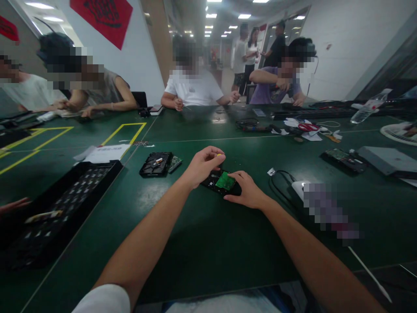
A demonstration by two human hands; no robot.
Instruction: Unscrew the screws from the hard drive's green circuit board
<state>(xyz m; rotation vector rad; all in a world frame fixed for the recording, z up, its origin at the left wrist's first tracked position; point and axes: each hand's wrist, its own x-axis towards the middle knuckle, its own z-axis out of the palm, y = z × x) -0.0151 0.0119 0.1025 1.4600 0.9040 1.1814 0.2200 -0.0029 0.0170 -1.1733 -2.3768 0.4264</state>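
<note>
A black device with a bare green circuit board (225, 181) lies on the green table in front of me. My right hand (246, 190) grips its right end, with the thumb at the near edge and fingertips by the board. Above the device's left part, my left hand (206, 165) is closed in a pinch on a small yellow-topped thing (220, 155). The fingers hide most of that thing, so its kind does not show. Left of my hands lie a black square casing (156, 164) and a small loose circuit board (175, 164).
A long black tray (65, 208) of small parts stands at the left, near another person's hand (14, 206). On the right are a power strip (298, 188), an opened device (343, 160) and a grey box (389, 161). Several people sit across the table; a bottle (369, 106) lies tilted.
</note>
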